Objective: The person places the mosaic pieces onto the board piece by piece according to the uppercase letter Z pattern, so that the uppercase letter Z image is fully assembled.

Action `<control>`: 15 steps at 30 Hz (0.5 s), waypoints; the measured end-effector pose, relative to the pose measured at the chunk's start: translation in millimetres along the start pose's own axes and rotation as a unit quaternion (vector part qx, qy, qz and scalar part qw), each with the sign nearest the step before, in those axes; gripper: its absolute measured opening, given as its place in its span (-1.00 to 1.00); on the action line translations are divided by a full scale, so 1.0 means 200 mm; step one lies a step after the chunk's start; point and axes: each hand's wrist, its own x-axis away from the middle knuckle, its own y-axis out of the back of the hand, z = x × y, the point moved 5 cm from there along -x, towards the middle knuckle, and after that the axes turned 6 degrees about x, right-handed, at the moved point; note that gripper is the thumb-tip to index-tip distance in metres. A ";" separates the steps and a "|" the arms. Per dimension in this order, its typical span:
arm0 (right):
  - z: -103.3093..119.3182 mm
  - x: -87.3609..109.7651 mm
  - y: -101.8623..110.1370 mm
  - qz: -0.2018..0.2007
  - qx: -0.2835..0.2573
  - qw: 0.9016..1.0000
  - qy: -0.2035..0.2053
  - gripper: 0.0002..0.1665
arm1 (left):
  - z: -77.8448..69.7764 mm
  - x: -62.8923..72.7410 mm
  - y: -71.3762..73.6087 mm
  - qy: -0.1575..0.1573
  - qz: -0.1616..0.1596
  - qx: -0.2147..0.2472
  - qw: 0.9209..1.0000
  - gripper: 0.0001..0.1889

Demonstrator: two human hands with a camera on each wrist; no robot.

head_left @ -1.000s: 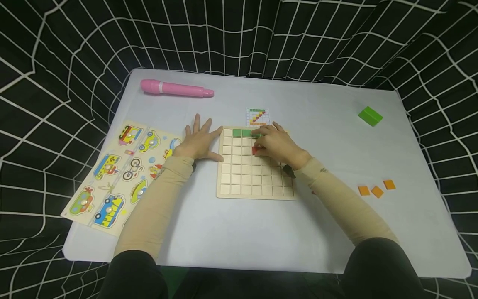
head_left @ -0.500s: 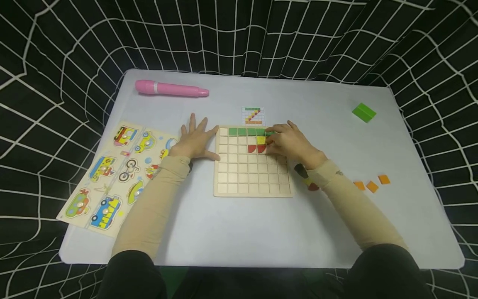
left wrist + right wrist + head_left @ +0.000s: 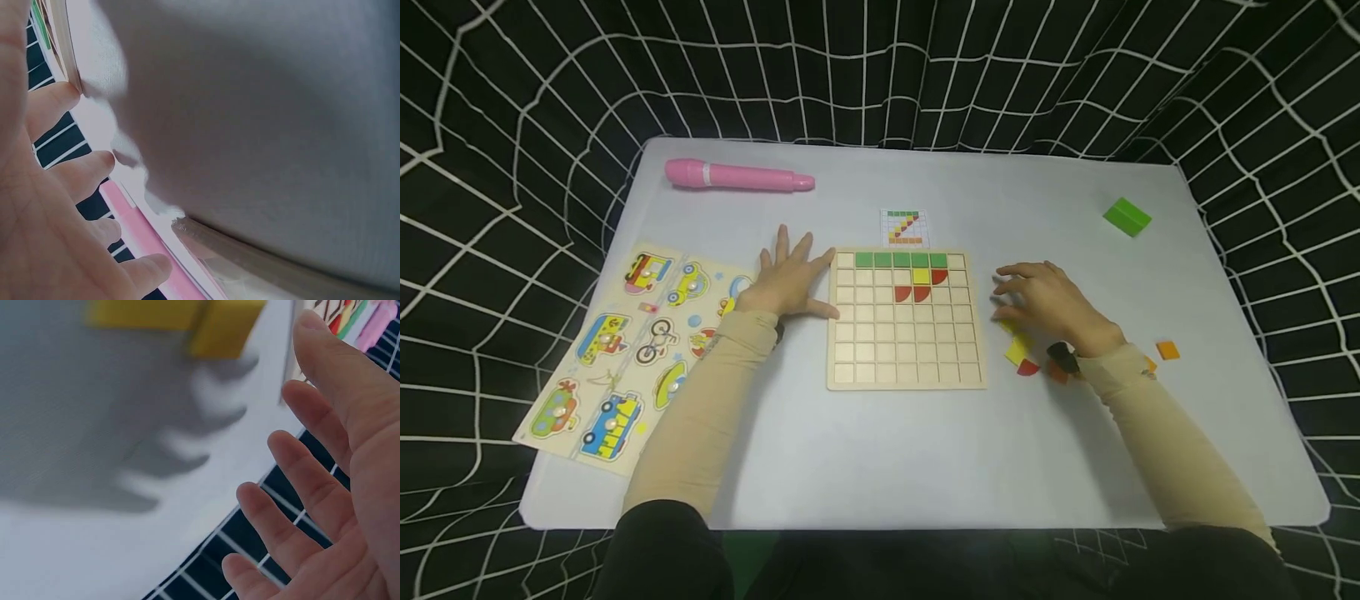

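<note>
A wooden grid board (image 3: pixel 887 342) lies mid-table, with a row of green squares (image 3: pixel 902 261) along its top. Below that row sit one yellow square (image 3: pixel 921 276) and three red quarter-round pieces (image 3: pixel 921 293). Fingers spread, my left hand (image 3: pixel 790 282) touches the board's left edge with index finger and thumb. My right hand (image 3: pixel 1051 304) hovers off the board's right side, fingers apart and holding nothing. Under and near it lie loose yellow pieces (image 3: pixel 1017 351), a red quarter-round piece (image 3: pixel 1028 367) and an orange piece; part of this group is hidden by the hand.
A pattern card (image 3: pixel 904 227) lies behind the board. The vehicle puzzle board (image 3: pixel 662 312) is at the left, partly under my forearm. A pink microphone-shaped object (image 3: pixel 739 176) lies at the back left, green blocks (image 3: pixel 1127 217) at the back right, and an orange square (image 3: pixel 1167 350) farther right.
My right hand has left the board and moved right, above the loose pieces. The yellow square and red pieces it covered are now visible on the grid. My left hand stays at the board's edge.
</note>
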 end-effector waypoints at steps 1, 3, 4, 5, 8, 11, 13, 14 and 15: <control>-0.01 0.02 0.00 -0.002 0.000 1.000 -0.002 -0.57 | 0.00 0.00 0.00 0.000 0.000 -0.001 1.000 0.18; -0.04 0.07 -0.01 -0.006 -0.002 1.000 -0.003 -0.58 | 0.00 -0.01 0.00 0.001 0.001 -0.003 1.000 0.18; -0.05 0.08 -0.01 -0.008 -0.003 1.000 -0.004 -0.58 | 0.00 -0.01 0.00 0.002 0.000 -0.003 1.000 0.18; -0.06 0.10 -0.01 -0.008 -0.003 1.000 -0.004 -0.58 | 0.00 -0.01 0.00 0.002 0.000 -0.003 1.000 0.18; -0.09 0.16 -0.03 -0.002 -0.009 1.000 -0.014 -0.57 | 0.00 -0.01 0.01 0.002 -0.001 -0.003 1.000 0.18; -0.11 0.20 -0.05 0.002 -0.011 1.000 -0.025 -0.58 | -0.01 0.00 0.01 0.000 -0.002 -0.001 1.000 0.17; -0.13 0.22 -0.06 0.004 -0.012 0.999 -0.033 -0.58 | -0.01 0.00 0.01 0.000 -0.003 0.000 1.000 0.17; -0.13 0.23 -0.07 0.004 -0.012 0.999 -0.036 -0.58 | -0.01 0.00 0.01 -0.001 -0.003 0.000 1.000 0.17; -0.13 0.24 -0.07 0.004 -0.010 0.999 -0.037 -0.58 | -0.01 0.00 0.01 -0.001 -0.002 0.001 1.000 0.16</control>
